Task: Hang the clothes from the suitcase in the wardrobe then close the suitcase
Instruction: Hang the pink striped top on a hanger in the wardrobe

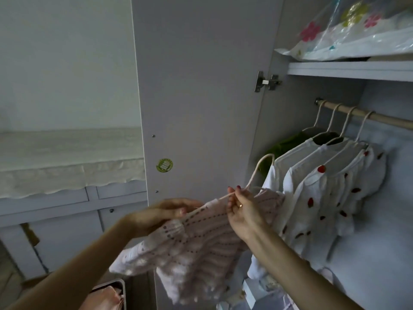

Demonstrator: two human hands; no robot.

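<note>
A pale pink knitted cardigan (196, 249) hangs on a cream hanger (260, 168) in front of the open wardrobe. My left hand (156, 217) grips the cardigan's left shoulder over the hanger's arm. My right hand (242, 209) pinches the hanger at its neck, below the hook. The hook points up, below and left of the wooden rail (366, 115). On the rail hang several white garments with red spots (324, 186) and a green one (283, 146). A corner of the suitcase (111, 291) with pink fabric shows at the bottom left.
The open wardrobe door (201, 90) stands just left of my hands. A shelf (348, 69) above the rail carries a flowered plastic storage bag (348, 34). White drawers (67, 220) under a lace cloth stand at the left. Folded things lie on the wardrobe floor.
</note>
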